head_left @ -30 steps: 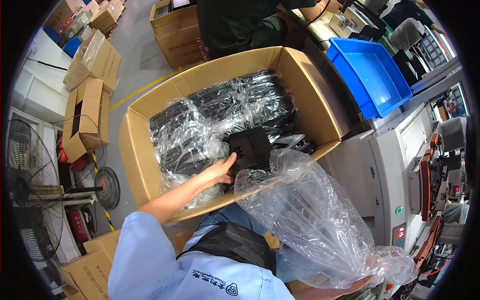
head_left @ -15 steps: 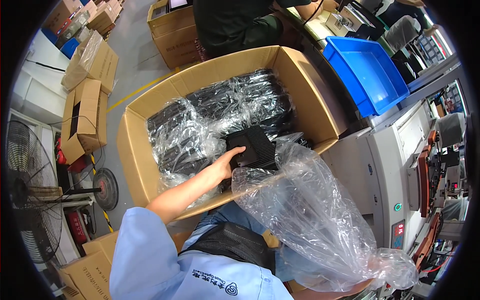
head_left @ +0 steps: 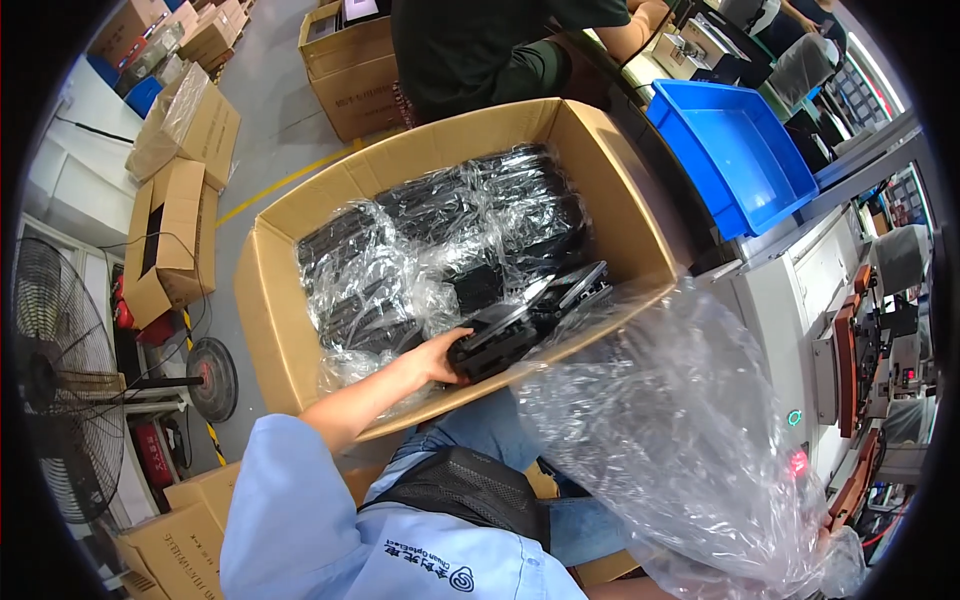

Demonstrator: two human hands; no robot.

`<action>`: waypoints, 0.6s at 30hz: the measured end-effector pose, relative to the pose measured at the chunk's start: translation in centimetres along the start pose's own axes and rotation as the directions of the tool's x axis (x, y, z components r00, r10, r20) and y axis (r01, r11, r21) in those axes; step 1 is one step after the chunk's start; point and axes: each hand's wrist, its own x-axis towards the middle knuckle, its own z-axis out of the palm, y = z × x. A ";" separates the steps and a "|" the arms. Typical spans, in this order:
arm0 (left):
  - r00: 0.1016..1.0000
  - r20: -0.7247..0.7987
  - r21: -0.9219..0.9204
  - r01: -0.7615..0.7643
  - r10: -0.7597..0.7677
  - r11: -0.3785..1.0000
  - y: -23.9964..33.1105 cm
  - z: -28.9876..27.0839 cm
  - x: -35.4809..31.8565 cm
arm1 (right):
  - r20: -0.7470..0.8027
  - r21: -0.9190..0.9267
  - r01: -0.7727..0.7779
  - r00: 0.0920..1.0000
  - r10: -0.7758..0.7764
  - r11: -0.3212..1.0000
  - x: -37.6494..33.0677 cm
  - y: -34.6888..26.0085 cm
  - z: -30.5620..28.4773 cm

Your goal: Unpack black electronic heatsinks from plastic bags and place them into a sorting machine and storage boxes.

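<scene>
Cartons [head_left: 350, 97], grey machine [head_left: 768, 325] & yellow flr line [head_left: 275, 193] = factory wkshop

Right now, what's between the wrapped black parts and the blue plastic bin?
Between the wrapped black parts and the blue plastic bin, the head view shows the cardboard box's right wall, then a dark strip I can't identify.

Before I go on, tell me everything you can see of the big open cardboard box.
The big box is brown cardboard, upright and open-topped, its bottom hidden by the load. Inside lie black parts wrapped in crinkled clear plastic. The left forearm passes over its near edge, and the left grip holds a dark piece at that edge. A clear bag overlaps the near right rim; whether they touch is unclear.
</scene>
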 end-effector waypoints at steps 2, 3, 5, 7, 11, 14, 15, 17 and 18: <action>0.995 -0.085 0.066 0.057 -0.051 0.996 0.2 -0.1 -0.5 | -0.017 -0.038 0.002 1.000 -0.003 0.999 -0.3 3.3 -2.7; 0.992 -0.123 0.137 0.024 -0.007 0.990 0.3 -0.6 -0.5 | -0.020 -0.054 0.003 1.000 -0.004 0.999 -0.4 5.1 -4.1; 0.995 -0.102 0.212 0.013 0.009 0.977 0.9 -0.8 -1.4 | -0.040 -0.092 0.046 0.998 -0.050 0.995 -0.6 8.1 -7.6; 0.966 -0.159 0.486 -0.101 0.202 0.868 1.1 2.4 -3.8 | -0.053 -0.127 0.047 0.997 -0.054 0.991 -0.6 11.7 -10.4; 0.634 0.304 0.930 -0.036 0.711 -0.366 2.8 7.7 -7.1 | -0.084 -0.210 0.046 0.994 -0.065 0.977 -0.2 11.5 -10.3; 0.497 0.506 0.862 -0.251 0.705 -0.441 4.1 13.2 -6.1 | -0.132 -0.282 0.039 0.988 -0.080 0.959 5.1 14.2 -11.2; 0.401 0.561 0.827 -0.258 0.724 -0.499 5.2 13.6 -4.8 | -0.136 -0.289 0.042 0.987 -0.085 0.956 0.8 6.1 -5.4; 0.290 0.618 0.786 -0.266 0.731 -0.559 7.8 13.4 -1.3 | -0.304 0.171 -0.276 0.898 0.317 0.946 -2.8 10.3 -4.9; 0.195 0.631 0.775 -0.195 0.751 -0.601 9.1 13.5 0.7 | -0.181 -0.054 -0.324 0.934 0.310 0.945 -2.7 9.7 -4.6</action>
